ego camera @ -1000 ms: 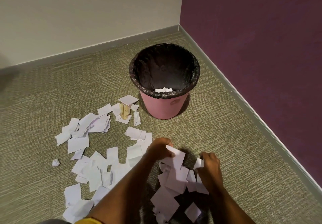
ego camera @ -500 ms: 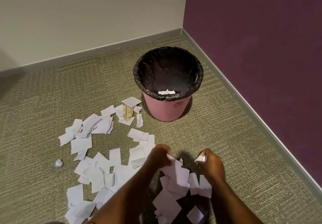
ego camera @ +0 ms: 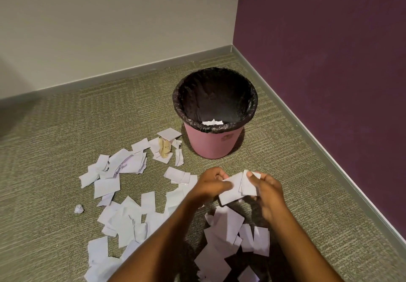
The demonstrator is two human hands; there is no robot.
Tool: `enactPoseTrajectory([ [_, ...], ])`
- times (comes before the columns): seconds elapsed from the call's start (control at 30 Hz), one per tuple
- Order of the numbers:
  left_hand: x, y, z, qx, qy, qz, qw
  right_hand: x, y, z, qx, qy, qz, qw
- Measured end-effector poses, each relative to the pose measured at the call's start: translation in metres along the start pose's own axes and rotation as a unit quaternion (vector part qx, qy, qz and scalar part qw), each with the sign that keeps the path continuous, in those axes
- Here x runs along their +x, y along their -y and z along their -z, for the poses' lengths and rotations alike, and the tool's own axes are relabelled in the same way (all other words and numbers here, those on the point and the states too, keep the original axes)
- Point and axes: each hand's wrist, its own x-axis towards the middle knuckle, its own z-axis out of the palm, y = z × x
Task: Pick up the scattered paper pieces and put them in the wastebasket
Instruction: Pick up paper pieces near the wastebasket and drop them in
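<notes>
**A:** What lies nearest?

**B:** Two bare forearms come in from the bottom edge. Under and between them, a heap of white paper pieces (ego camera: 222, 235) lies overlapping on the carpet (ego camera: 55, 161).

**A:** And the hands?

**B:** Both hover just above that heap, close together. The left hand (ego camera: 209, 185) has its fingers curled and its thumb laid along a few held pieces (ego camera: 232, 190). The right hand (ego camera: 269, 196) pinches the same small bundle from the other side, thumb on top. So each hand grasps paper, and neither is slack.

**A:** What is to the left?

**B:** A wider spread of sheets (ego camera: 123, 215) covers the carpet there, running from the bottom edge up toward the bin. A small crumpled ball (ego camera: 79, 208) sits apart at its left.

**A:** Farther on?

**B:** A tan folded scrap (ego camera: 164, 148) stands among white bits, with a white square (ego camera: 169, 134) resting on top of it. Just beside it, to the right, stands the pink wastebasket (ego camera: 213, 145), upright, with a black liner (ego camera: 219, 97) rolled over its rim. Some white scraps (ego camera: 212, 122) show inside, just above the near edge.

**A:** And behind it?

**B:** A grey baseboard (ego camera: 131, 76), then a cream wall (ego camera: 109, 18) and a purple wall (ego camera: 329, 51), which meet in the corner behind the basket.
</notes>
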Motion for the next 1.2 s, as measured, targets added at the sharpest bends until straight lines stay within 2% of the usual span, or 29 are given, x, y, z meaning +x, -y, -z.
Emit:
enactPoseTrajectory([
  [0.1, -0.009, -0.041, -0.011, -0.104, 0.019, -0.033, 0.994, -0.015, 0.039, -0.012, 0.028, -0.007, 0.059, 0.998],
  [0.2, -0.018, -0.083, -0.020, -0.170, 0.004, -0.086, 0.982, -0.038, 0.081, -0.022, 0.031, -0.036, 0.154, 0.987],
  [0.37, -0.033, -0.153, -0.019, -0.224, -0.082, -0.158, 0.958, -0.073, 0.146, -0.045, 0.053, -0.034, 0.297, 0.953],
  [0.47, -0.030, -0.181, -0.003, -0.274, -0.146, -0.163, 0.936, -0.076, 0.173, -0.073, 0.033, -0.012, 0.341, 0.939],
  [0.57, -0.022, -0.200, 0.021, -0.355, -0.180, -0.137, 0.907, -0.062, 0.190, -0.105, -0.008, 0.013, 0.328, 0.945],
  [0.63, -0.022, -0.208, 0.040, -0.371, -0.184, -0.115, 0.903, -0.053, 0.196, -0.122, -0.035, 0.049, 0.269, 0.961],
  [0.73, -0.029, -0.214, 0.063, -0.413, -0.128, -0.075, 0.899, -0.048, 0.201, -0.137, -0.055, 0.099, 0.186, 0.976],
  [0.97, -0.042, -0.209, 0.076, -0.474, -0.103, -0.016, 0.874, -0.037, 0.195, -0.138, -0.050, 0.112, 0.151, 0.981],
  [1.1, -0.038, -0.194, 0.073, -0.438, -0.143, -0.035, 0.887, -0.038, 0.190, -0.129, -0.037, 0.113, 0.162, 0.980],
  [1.2, -0.043, -0.174, 0.066, -0.385, -0.126, -0.044, 0.913, -0.046, 0.182, -0.113, -0.012, 0.115, 0.177, 0.977],
])
